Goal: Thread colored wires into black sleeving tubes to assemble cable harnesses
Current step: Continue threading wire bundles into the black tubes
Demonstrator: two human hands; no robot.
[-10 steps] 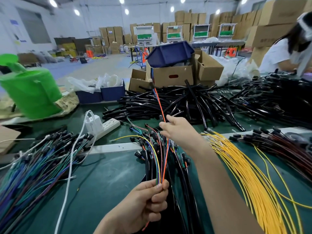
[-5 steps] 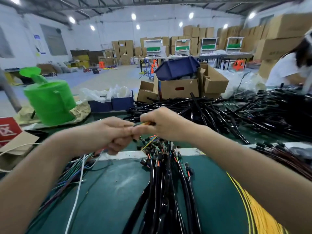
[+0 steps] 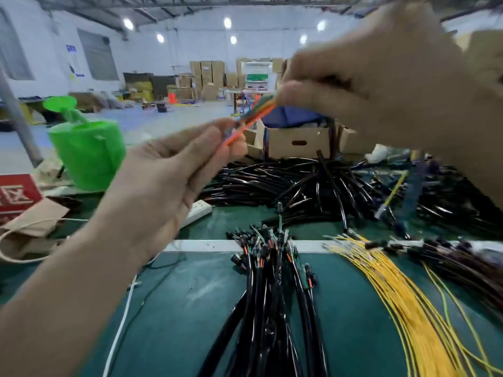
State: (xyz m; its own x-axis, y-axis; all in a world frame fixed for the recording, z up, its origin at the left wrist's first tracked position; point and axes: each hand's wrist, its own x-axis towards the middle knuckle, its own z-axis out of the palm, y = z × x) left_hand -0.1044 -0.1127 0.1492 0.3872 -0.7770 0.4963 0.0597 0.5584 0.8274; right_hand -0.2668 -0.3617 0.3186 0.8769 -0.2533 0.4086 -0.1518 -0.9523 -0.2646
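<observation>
Green table [image 3: 190, 308] is seen across lower frame; black sleeving tubes [image 3: 299, 183] are piled on it mid-frame. Right hand [image 3: 381, 77], upper right, and left hand [image 3: 168, 180], centre left: both grips are pinched on colored wires [image 3: 253, 115], held mid-air at centre.
</observation>
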